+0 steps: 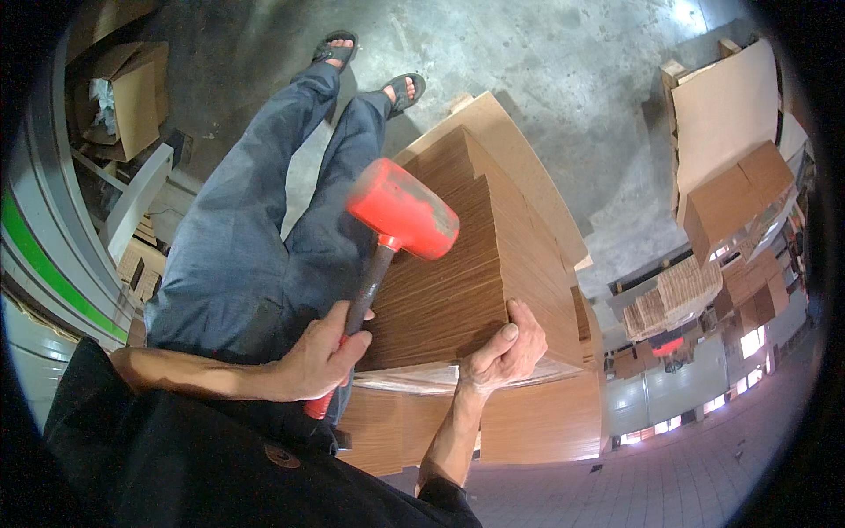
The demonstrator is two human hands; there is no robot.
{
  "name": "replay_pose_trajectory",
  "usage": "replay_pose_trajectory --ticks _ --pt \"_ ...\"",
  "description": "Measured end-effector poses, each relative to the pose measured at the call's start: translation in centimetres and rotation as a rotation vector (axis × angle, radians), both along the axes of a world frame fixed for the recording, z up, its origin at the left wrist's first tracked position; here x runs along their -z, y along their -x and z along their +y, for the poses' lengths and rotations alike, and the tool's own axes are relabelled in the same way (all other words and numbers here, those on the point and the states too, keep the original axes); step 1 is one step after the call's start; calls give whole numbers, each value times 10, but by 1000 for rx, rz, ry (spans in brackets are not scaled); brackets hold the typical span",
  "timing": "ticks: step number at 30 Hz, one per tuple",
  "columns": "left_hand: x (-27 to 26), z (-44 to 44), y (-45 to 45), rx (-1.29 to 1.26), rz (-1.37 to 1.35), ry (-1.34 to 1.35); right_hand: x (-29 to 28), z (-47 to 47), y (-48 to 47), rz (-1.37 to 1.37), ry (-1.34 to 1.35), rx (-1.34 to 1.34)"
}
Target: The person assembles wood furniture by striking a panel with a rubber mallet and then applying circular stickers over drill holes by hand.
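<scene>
My left hand (327, 356) is closed around the handle of a red-headed mallet (406, 211). The handle is dark in its upper part and red at its butt. The mallet's head is raised between my thighs and a brown wood-grain cabinet or box (436, 284), overlapping both in the view. On that piece's near edge lies my right hand (505, 350), fingers curled and thumb bent beside them; whether anything small is between the fingertips cannot be told. Beneath the brown piece is a lighter board (548, 191). Whitish wrapping or padding (409, 381) shows along its near side.
More wood-grain panels (541, 419) stand just below my right hand in the view. An open cardboard carton (138, 99) is at the upper left, near a pale metal frame (135, 201). Pale boards (726, 119), a brown box (739, 198) and stacked pieces (683, 290) are at the right.
</scene>
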State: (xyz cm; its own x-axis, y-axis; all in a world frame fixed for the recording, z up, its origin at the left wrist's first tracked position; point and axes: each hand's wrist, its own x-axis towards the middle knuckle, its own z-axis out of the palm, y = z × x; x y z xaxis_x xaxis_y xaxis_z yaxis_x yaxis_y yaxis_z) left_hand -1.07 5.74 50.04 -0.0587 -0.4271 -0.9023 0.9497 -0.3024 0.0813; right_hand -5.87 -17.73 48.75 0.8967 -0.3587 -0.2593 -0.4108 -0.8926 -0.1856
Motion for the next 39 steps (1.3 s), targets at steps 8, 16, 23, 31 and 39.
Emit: replay_pose_trajectory --ticks 8,16,23,31,39 --pt "5 -16 -1 180 -182 61 1 1 1 -9 7 24" --pt "5 -12 16 181 -217 52 0 3 -1 -11 5 49" --pt "-10 -5 21 192 -233 73 1 1 2 -25 0 37" --pt "-9 -7 22 192 -308 174 0 1 0 -24 0 45" --pt "-6 -4 5 225 -224 181 -2 2 3 -14 -14 69"
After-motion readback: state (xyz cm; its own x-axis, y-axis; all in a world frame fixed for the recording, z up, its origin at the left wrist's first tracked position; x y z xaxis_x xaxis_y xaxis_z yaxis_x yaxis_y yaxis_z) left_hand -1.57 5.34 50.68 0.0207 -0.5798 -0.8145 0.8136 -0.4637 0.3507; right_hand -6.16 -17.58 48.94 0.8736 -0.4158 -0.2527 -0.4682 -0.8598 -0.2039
